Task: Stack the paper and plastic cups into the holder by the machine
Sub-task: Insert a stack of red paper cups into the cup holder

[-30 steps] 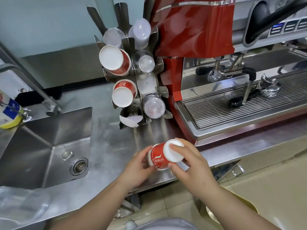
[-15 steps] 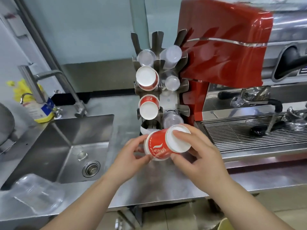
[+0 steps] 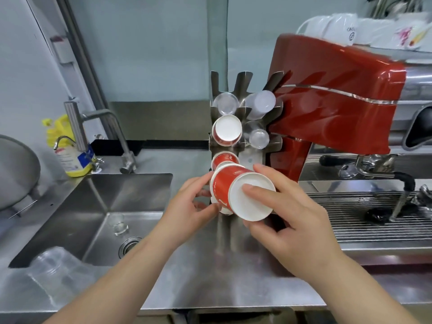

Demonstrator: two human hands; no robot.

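The steel counter (image 3: 210, 272) lies bare between the sink (image 3: 98, 213) on the left and the red espresso machine (image 3: 332, 99) on the right. Both hands hold one red paper cup (image 3: 240, 195) on its side, white base toward the camera. The right hand (image 3: 287, 220) wraps the base end, thumb across it; the left hand (image 3: 189, 206) pinches the rim end (probably at the mouth, hidden). The cup sits just before the holder (image 3: 243, 108), against its lower slots.
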